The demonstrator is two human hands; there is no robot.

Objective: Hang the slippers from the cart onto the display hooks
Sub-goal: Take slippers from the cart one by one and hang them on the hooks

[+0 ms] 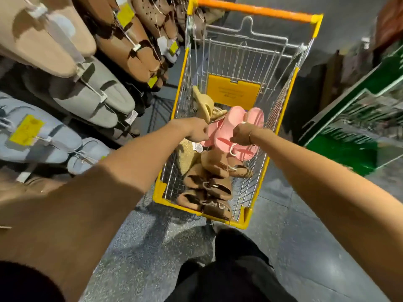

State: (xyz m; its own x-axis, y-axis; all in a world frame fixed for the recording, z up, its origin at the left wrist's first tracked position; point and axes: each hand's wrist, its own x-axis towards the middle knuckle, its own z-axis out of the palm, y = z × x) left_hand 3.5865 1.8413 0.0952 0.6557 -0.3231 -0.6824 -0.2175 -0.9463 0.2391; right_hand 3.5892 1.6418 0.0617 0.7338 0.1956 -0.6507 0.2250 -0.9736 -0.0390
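1. Both hands reach into the cart (258, 168); the right hand (241, 134) grips pink slippers (226, 131) above the pile.
2. The left hand (196, 130) is closed, its grasp unclear.
3. Slippers hang on hooks (91, 88) at left.

Both hands over the cart (170, 118), left hand (197, 130) and right hand (241, 134) gripping pink slippers (229, 125), brown slippers (209, 184) below
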